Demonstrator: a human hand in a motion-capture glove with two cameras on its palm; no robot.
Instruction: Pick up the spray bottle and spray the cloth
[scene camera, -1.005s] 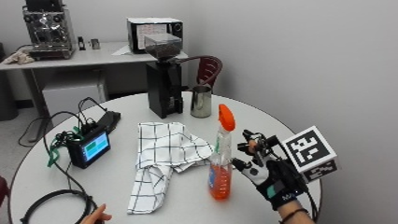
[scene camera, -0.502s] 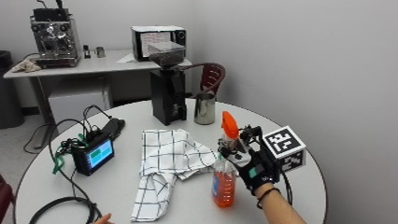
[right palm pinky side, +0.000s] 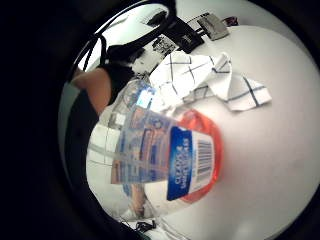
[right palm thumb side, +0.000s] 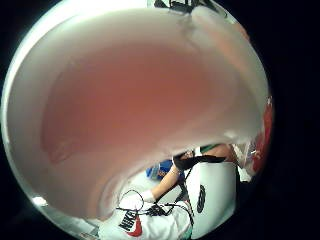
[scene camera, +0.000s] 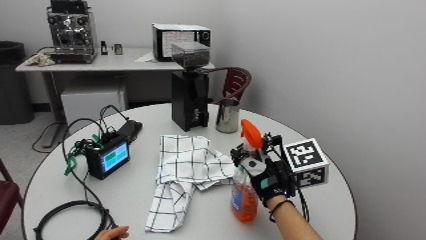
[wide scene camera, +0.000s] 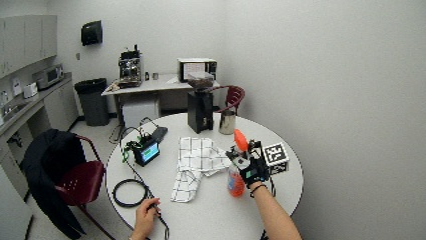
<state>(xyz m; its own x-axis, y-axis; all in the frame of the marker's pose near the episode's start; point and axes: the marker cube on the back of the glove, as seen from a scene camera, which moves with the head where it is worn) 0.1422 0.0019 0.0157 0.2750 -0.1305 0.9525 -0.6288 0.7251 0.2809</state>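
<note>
A spray bottle (scene camera: 245, 202) with orange liquid and an orange trigger head stands on the round white table (scene camera: 146, 117), near its right side. My gloved right hand (scene camera: 263, 175) grips the bottle's neck just under the trigger, fingers curled around it. The bottle's blue-labelled body (right palm pinky side: 170, 160) fills the little finger side palm view, and its pink surface (right palm thumb side: 140, 100) fills the thumb side view. A white checked cloth (scene camera: 183, 170) lies crumpled on the table just left of the bottle, and shows beyond the bottle's base as the cloth (right palm pinky side: 210, 80). The wide view shows hand (wide scene camera: 251, 169) and bottle (wide scene camera: 234, 184).
A black grinder (scene camera: 188, 95) and a metal cup (scene camera: 227, 117) stand at the table's far side. A small screen device (scene camera: 110, 157) with cables sits left of the cloth. A black cable coil (scene camera: 70, 220) and a bare left hand (scene camera: 113, 232) are at the near left edge.
The outside camera has shifted. My right hand has moved from beside the bottle up to its neck and closed around it. The bottle and cloth stay in place.
</note>
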